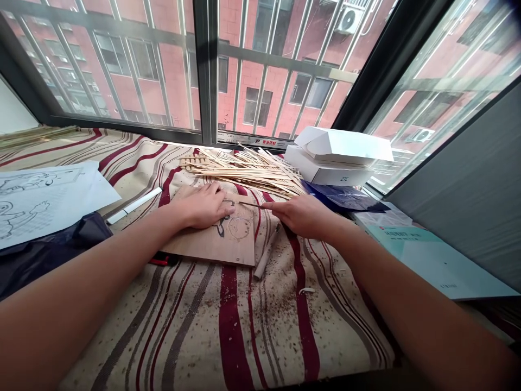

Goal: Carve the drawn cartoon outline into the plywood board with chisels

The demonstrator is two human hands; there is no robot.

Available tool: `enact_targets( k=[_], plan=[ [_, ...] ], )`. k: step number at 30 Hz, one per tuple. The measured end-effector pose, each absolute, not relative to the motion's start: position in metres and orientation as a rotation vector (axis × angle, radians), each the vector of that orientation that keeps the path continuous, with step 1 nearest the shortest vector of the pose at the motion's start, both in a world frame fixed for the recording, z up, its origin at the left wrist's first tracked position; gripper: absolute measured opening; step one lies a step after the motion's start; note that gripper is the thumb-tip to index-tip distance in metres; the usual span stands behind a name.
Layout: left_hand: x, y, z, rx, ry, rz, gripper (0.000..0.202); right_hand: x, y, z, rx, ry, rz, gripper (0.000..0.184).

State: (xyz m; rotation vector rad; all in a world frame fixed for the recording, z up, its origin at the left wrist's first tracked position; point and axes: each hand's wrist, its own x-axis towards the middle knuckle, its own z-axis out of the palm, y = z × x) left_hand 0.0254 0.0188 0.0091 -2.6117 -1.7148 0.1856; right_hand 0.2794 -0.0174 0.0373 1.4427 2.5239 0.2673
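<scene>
Crumbs (280, 307) lie all over the striped cloth (195, 320) on the window ledge. In the middle of the ledge sits a flat wooden board (203, 251). Near its right edge I see dark marks (221, 228) and a round drawing (239, 228).

The left hand (203, 206) lies flat on the far part of the board, fingers out, holding nothing. The right hand (303, 214) has a narrow grip: it pinches a thin dark tool (252, 205). The tip pokes over the board by its far right corner. From here I can't tell if it touches the wood.

I think small, slow strokes would work best, with the tool held low and the wrist calm. The left hand should press down hard, since soft cloth might let the board slip. Its thumb is near the tip, so it would be safer a bit farther back. Brushing off loose bits would make the lines easier to see.

A grey roll (266, 255) lies just beside the board's right edge, where an elbow or wrist could bump it. Past the far edge is a messy pile of thin sticks (244, 171). A white box (337, 157) sits near the ledge's far right corner, and drawn-on papers (44, 201) lie by its left edge.
</scene>
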Motion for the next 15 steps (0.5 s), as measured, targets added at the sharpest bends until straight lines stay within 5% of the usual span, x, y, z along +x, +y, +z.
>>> enact_targets(
  k=[15],
  plan=[
    [0.0238, 0.0222, 0.0077, -2.621, -1.696, 0.191, 0.067, 0.2819, -0.0202, 0.0368, 1.420, 2.572, 0.208, 0.054]
  ],
)
